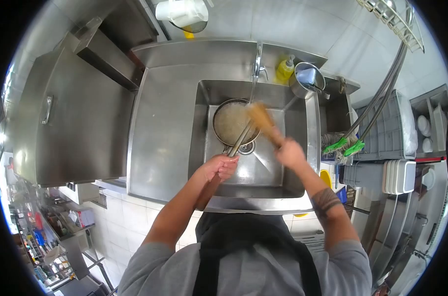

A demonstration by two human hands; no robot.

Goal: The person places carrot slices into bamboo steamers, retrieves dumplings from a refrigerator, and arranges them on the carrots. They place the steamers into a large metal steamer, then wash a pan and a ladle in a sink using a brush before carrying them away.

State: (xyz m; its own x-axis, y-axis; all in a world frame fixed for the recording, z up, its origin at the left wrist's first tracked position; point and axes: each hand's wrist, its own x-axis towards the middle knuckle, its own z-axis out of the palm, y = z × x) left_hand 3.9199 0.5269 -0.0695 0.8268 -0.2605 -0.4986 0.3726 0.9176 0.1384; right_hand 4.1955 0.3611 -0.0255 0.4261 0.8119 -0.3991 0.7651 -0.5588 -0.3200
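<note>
In the sink basin (295, 129), a round frying pan (229, 123) holds cloudy, foamy liquid. Its long metal handle slants down toward me, and my left hand (222, 167) is wrapped around the end. My right hand (290, 154) grips a tan scrubbing brush (264, 120), blurred by motion, whose head overlaps the pan's right rim in this view. From the faucet (258, 66) a thin stream of water runs down close to the brush head. The drain (247, 147) shows partly beneath the pan and handle.
A yellow soap bottle (285, 68) and a metal pot (308, 80) with a blue-white item inside stand behind the sink's right corner. A steel counter (162, 133) extends left. Green-tipped hoses (354, 147) hang at right, near grey crates (381, 126).
</note>
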